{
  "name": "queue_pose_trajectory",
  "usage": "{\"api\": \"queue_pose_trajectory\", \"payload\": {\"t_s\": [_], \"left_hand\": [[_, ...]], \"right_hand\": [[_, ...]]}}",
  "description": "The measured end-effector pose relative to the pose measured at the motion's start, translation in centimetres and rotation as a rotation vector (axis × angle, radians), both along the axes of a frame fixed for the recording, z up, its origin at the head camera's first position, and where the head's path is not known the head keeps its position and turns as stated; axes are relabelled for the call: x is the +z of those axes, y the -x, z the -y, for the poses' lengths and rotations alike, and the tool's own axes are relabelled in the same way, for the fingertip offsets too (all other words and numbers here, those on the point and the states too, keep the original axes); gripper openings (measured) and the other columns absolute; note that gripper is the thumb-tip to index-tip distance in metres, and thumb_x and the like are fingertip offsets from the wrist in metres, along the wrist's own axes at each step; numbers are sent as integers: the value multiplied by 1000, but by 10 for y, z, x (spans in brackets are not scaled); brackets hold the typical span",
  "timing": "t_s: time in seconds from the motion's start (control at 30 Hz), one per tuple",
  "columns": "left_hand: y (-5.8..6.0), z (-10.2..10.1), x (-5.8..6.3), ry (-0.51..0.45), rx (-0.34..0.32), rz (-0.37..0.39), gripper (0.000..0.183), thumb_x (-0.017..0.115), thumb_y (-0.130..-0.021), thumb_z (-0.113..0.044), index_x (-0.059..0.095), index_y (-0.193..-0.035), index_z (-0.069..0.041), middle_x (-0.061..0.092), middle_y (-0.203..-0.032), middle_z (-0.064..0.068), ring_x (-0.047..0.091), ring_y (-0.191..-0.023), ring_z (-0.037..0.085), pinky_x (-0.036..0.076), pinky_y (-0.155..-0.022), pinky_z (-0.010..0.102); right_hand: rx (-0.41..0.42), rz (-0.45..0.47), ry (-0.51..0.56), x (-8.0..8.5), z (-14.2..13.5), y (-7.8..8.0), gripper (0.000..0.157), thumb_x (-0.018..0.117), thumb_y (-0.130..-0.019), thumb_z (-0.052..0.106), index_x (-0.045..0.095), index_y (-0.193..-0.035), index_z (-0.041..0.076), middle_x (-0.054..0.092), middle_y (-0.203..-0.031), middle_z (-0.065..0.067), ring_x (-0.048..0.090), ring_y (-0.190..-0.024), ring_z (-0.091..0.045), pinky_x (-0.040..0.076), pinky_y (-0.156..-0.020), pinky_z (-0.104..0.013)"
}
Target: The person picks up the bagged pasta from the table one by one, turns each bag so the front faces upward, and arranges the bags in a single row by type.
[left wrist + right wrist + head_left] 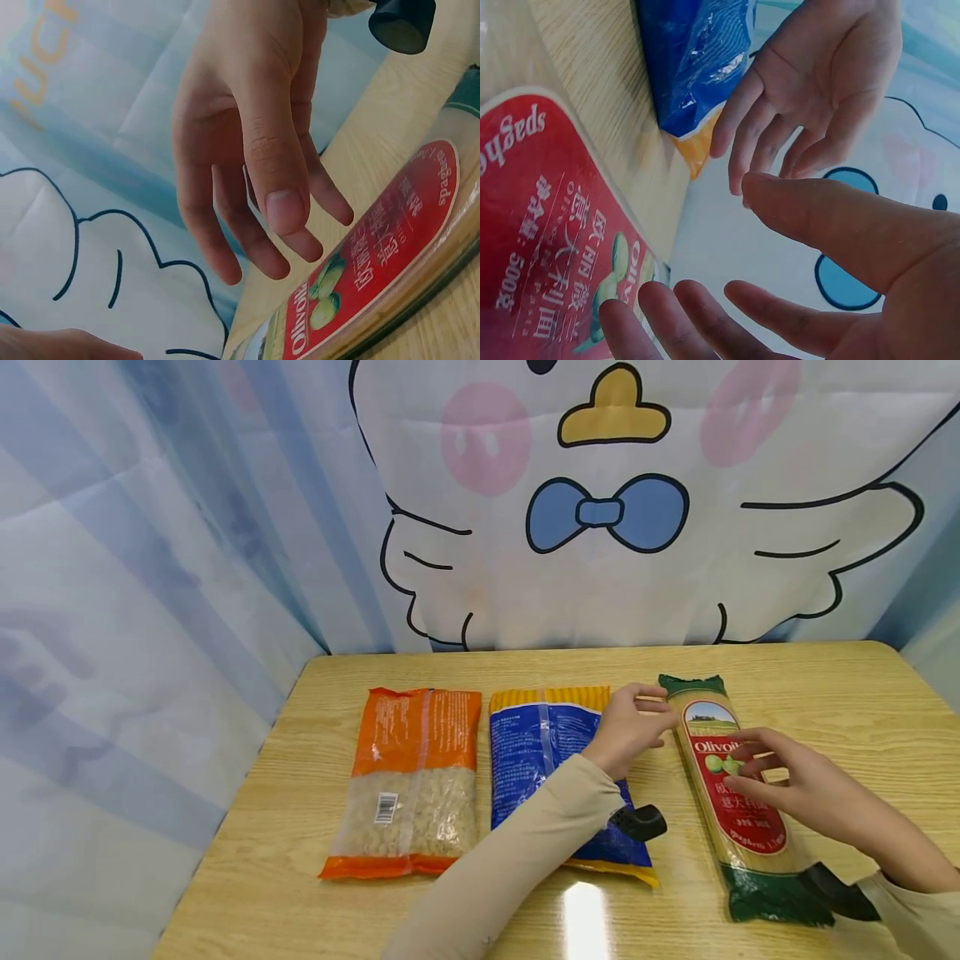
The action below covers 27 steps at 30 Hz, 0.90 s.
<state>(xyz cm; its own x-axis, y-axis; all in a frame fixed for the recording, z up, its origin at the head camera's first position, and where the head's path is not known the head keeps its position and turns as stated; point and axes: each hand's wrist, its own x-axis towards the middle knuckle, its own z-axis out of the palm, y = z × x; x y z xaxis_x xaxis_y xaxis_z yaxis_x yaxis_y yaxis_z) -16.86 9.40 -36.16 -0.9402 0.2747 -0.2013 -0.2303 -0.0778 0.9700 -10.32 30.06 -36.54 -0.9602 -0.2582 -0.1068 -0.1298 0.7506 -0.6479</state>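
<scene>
- Hovering just right of the blue bag (528, 760), near its far end, my left grip (630, 727) has its fingers loosely bent and parted, pinching nothing.
- My right grip (798, 781) is over the spaghetti (738, 818), farther right of the blue bag, thumb and fingers apart; I cannot tell whether a fingertip brushes it.
- The spaghetti lies flat on the table (285, 893), right of the blue bag with bare wood between, printed front up.
- Just left of the blue bag lies the orange bag (431, 785).
- As I judge it, the row is in place: all three lie side by side, the blue bag in the middle. The spaghetti seems to be what I have left to handle, whether straightening or lifting I cannot tell.
</scene>
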Motion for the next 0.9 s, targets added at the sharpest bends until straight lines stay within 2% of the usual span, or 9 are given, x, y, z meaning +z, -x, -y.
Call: {"api": "queue_pose_trajectory", "payload": {"t_s": [0.1, 0.3, 0.47, 0.67, 0.9], "left_hand": [[1, 8, 3, 24, -12, -18, 30, 69, -89, 0, 65, -116, -11, 66, -100, 4, 66, -87, 21, 57, -87, 51], [6, 32, 7, 29, -51, -62, 33, 67, -91, -2, 63, -122, -11, 65, -109, 7, 67, -100, 27, 55, -93, 52], [11, 53, 11, 37, -66, -90, 35, 66, -92, -4, 62, -126, -11, 65, -115, 8, 65, -95, 17, 53, -96, 52], [14, 83, 18, 125, -84, -138, 35, 67, -95, -8, 61, -129, -11, 65, -118, 6, 66, -103, 20, 55, -95, 46], [16, 117, 20, 213, -51, -195, 35, 66, -95, -11, 61, -129, -11, 63, -123, 9, 64, -107, 22, 56, -93, 42]], "right_hand": [[5, -5, 18, 1, 5, 0, 59, 67, -96, 19, 40, -139, -10, 57, -124, -31, 61, -105, -40, 56, -65, -24], [31, -30, 43, 3, 15, 2, 61, 68, -95, 20, 40, -140, -9, 58, -124, -28, 62, -105, -37, 57, -68, -24], [49, -46, 66, 4, 23, 4, 57, 68, -96, 19, 42, -138, -8, 58, -125, -27, 63, -106, -39, 60, -72, -29], [76, -77, 71, 9, 36, 6, 55, 68, -96, 19, 44, -138, -7, 57, -125, -26, 62, -107, -38, 61, -77, -37], [109, -84, 106, 12, 54, 12, 53, 68, -96, 17, 44, -136, -7, 55, -127, -29, 65, -105, -35, 60, -80, -43]]}}
